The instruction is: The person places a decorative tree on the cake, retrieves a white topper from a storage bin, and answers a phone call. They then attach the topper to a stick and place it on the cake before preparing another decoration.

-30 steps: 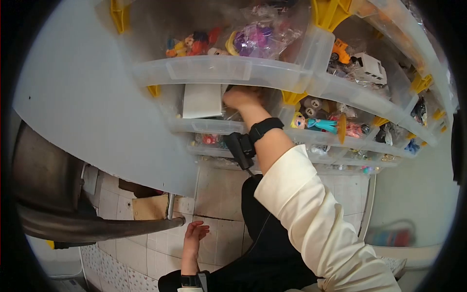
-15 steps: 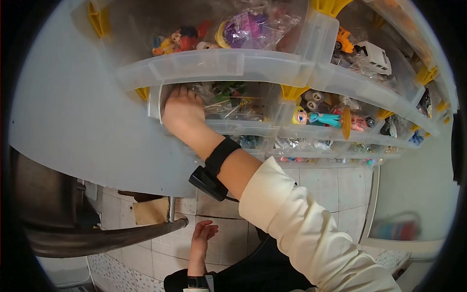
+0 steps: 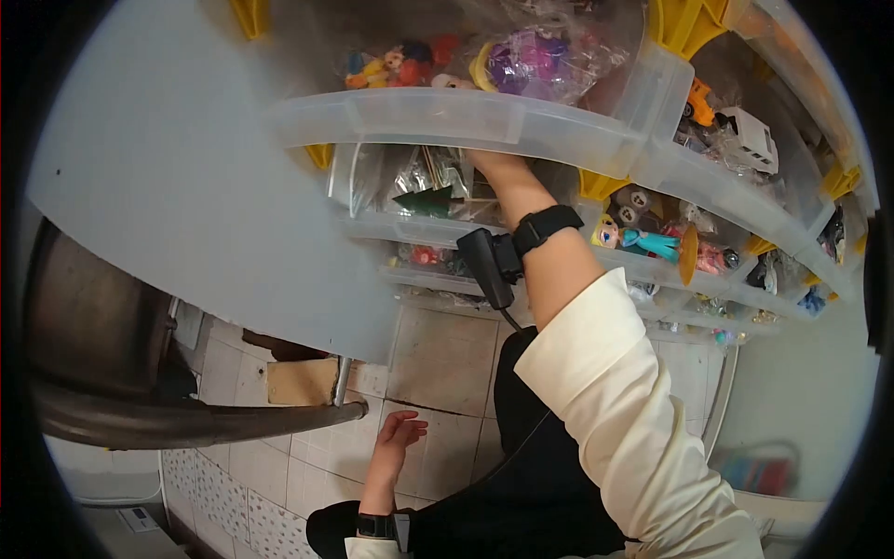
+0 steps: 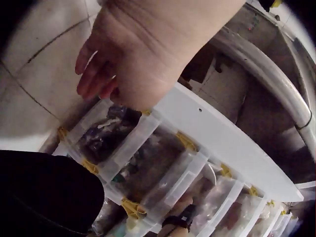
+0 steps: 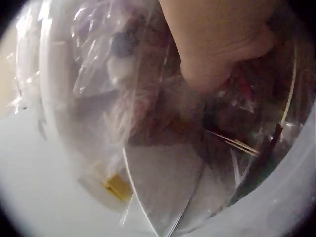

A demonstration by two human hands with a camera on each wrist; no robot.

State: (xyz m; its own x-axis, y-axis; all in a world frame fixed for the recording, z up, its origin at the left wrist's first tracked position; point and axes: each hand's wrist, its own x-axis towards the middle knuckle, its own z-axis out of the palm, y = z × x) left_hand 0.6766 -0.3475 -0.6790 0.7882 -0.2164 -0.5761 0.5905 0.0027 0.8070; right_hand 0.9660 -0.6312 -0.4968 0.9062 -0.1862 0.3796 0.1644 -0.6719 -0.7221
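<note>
My right hand (image 5: 222, 49) reaches into a clear plastic bin (image 3: 410, 226) in the second tier. In the head view the front of the bin above hides most of it; in the right wrist view its fingers go down among clear packets, their tips hidden, so I cannot tell what they hold. Left of the hand lie a clear packet with thin sticks (image 3: 433, 168) and a dark green pointed piece (image 3: 424, 202). A white flat box (image 3: 346, 182) stands upright against the bin's left end. My left hand (image 3: 396, 436) hangs low over the floor, fingers loosely bent, holding nothing.
Above is another bin with small figures (image 3: 391, 70) and a purple wrapped toy (image 3: 531, 65). A doll in turquoise (image 3: 652, 244) lies in the bin to the right. Yellow clips (image 3: 603, 184) join the bins. A grey panel (image 3: 186, 205) and metal rail (image 3: 205, 421) flank the left.
My right hand went left to the white box, which now stands at the bin's left end, then moved back right and deeper. Packets and the green piece now show. The left hand stays low.
</note>
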